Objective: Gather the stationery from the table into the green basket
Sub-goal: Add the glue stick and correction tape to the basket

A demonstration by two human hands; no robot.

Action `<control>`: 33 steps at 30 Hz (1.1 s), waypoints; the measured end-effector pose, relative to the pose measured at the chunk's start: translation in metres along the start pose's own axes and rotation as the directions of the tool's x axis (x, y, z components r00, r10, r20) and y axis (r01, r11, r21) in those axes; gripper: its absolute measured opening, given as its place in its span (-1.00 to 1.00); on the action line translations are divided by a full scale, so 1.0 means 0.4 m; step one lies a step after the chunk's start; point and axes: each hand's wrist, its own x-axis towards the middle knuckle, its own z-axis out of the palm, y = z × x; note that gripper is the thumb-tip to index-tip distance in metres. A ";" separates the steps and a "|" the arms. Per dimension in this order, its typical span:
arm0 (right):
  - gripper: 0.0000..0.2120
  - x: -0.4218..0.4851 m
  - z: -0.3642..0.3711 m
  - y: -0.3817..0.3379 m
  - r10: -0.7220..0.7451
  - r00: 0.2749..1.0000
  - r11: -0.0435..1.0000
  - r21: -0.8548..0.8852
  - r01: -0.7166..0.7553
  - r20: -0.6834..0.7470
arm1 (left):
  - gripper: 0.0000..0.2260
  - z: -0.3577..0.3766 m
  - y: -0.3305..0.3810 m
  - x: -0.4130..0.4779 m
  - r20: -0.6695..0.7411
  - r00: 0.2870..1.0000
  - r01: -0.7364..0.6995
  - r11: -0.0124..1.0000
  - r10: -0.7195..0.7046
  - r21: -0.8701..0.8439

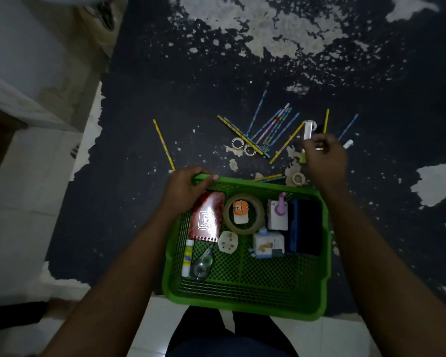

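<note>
The green basket [245,300] sits at the near edge of the dark table [165,86]. My left hand [184,185] grips its far left rim. Inside lie a red notebook [207,217], a tape roll [243,213], a glue stick [187,257], a white plug [228,242], small boxes and a dark blue case [305,226]. My right hand [325,155] is beyond the far right corner, pinching a small white stick-like item [308,130]. Several pencils [271,127] lie scattered past the basket, with small tape rings [237,143] and another ring [298,179].
The tabletop is dark with its paint flaked off in pale patches. One yellow pencil [164,144] lies alone to the left. A white tiled floor and wall show at the left, and my legs show below the basket.
</note>
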 end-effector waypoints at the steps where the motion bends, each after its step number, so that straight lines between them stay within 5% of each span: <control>1: -0.76 -0.050 -0.020 -0.037 -0.005 0.998 0.998 0.069 0.001 0.063 | -0.65 0.002 -0.003 0.003 0.006 1.000 0.006 1.000 -0.006 -0.009; 3: -0.86 -0.176 -0.053 -0.088 -0.025 0.952 0.996 0.091 -0.003 0.306 | -0.67 0.003 -0.006 0.003 0.009 1.000 0.000 0.999 0.000 -0.035; 6: -0.86 -0.356 -0.059 -0.092 -0.025 0.741 0.997 -0.041 0.071 0.671 | -0.69 0.006 -0.009 0.003 0.015 1.000 0.003 0.999 -0.002 -0.048; 9: -0.76 -0.480 -0.028 -0.042 0.064 0.617 0.928 -0.275 0.253 0.785 | -0.61 0.005 -0.015 0.003 0.017 1.000 -0.006 0.999 0.007 -0.042; 13: -0.70 -0.560 0.021 0.024 0.066 0.612 0.691 -0.479 0.542 0.788 | -0.56 0.007 -0.018 0.006 0.026 1.000 -0.004 0.999 0.005 -0.037; 17: -0.66 -0.582 0.044 0.040 0.055 0.631 0.578 -0.540 0.612 0.774 | -0.59 0.005 -0.018 0.005 0.020 1.000 -0.020 1.000 0.020 -0.016; 33: -0.72 -0.581 0.002 0.064 0.118 0.670 0.609 -0.586 0.534 0.733 | -0.50 0.011 -0.024 0.009 0.050 0.999 -0.009 1.000 0.010 -0.023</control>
